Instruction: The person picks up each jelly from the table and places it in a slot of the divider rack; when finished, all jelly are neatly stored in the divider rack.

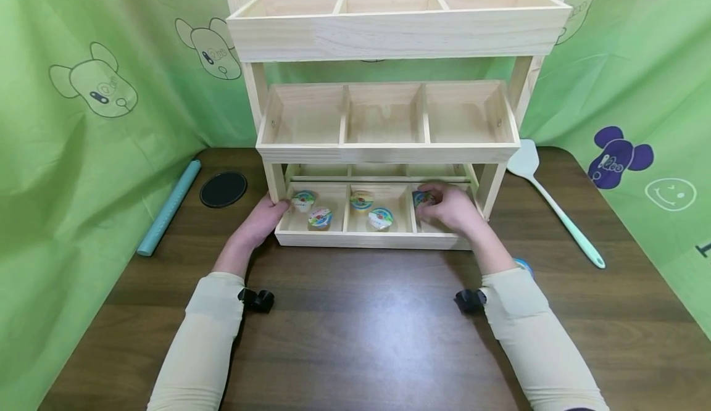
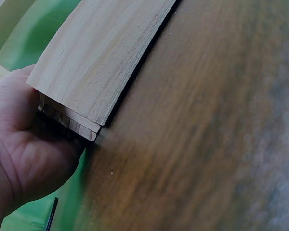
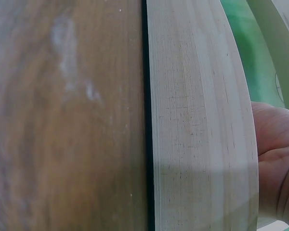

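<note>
A three-tier wooden rack (image 1: 389, 155) stands on the table, each tier split into compartments. My left hand (image 1: 266, 216) holds the left end of the bottom tier; in the left wrist view the palm (image 2: 33, 139) wraps that end. My right hand (image 1: 450, 206) reaches into the bottom right compartment, fingers pinching a small jelly cup (image 1: 420, 198), partly hidden by them. In the right wrist view the front board (image 3: 202, 115) covers the fingertips. Two jelly cups (image 1: 320, 217) sit in the bottom left compartment and two more jelly cups (image 1: 380, 218) in the middle one.
A blue-rimmed lid (image 1: 524, 267) shows partly behind the right forearm. On the right lies a pale spatula (image 1: 561, 210). A black disc (image 1: 223, 189) and a light-blue tube (image 1: 169, 208) lie on the left. Green cloth (image 1: 150, 47) hangs behind the rack and at both sides.
</note>
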Available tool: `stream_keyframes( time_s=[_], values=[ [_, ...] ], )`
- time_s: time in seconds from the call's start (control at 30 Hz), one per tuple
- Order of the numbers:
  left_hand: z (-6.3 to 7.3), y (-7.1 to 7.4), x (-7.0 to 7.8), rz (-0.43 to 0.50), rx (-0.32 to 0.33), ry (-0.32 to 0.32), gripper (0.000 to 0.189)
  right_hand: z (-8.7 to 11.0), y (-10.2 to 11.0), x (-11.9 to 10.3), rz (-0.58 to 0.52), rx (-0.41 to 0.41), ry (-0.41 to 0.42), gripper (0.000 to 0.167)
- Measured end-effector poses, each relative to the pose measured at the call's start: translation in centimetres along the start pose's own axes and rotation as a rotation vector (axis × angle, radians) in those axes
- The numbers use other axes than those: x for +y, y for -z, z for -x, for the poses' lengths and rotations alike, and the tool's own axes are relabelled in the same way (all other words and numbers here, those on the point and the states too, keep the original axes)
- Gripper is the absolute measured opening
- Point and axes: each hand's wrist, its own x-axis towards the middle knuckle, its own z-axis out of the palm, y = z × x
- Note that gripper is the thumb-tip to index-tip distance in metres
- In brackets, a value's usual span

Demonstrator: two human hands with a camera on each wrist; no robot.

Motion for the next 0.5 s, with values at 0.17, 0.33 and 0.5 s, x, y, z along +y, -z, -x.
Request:
stream_keyframes(
  time_s=[0.17, 0.33, 0.5],
  values=[
    [-0.2, 0.0, -0.1, -0.007, 0.004, -0.001, 0.063, 0.2, 0.2, -0.3, 0.034, -0.004, 0.001, 0.061],
    [-0.2, 0.0, -0.2, -0.010, 0.009, 0.000, 0.062, 0.8, 1.0, -0.6, 0.077, 0.024, -0.030, 0.066],
    [-0.2, -0.1, -0.1, -0.013, 0.013, -0.003, 0.061, 1.4, 1.9, -0.8, 0.051, 0.065, -0.031, 0.068]
  ],
)
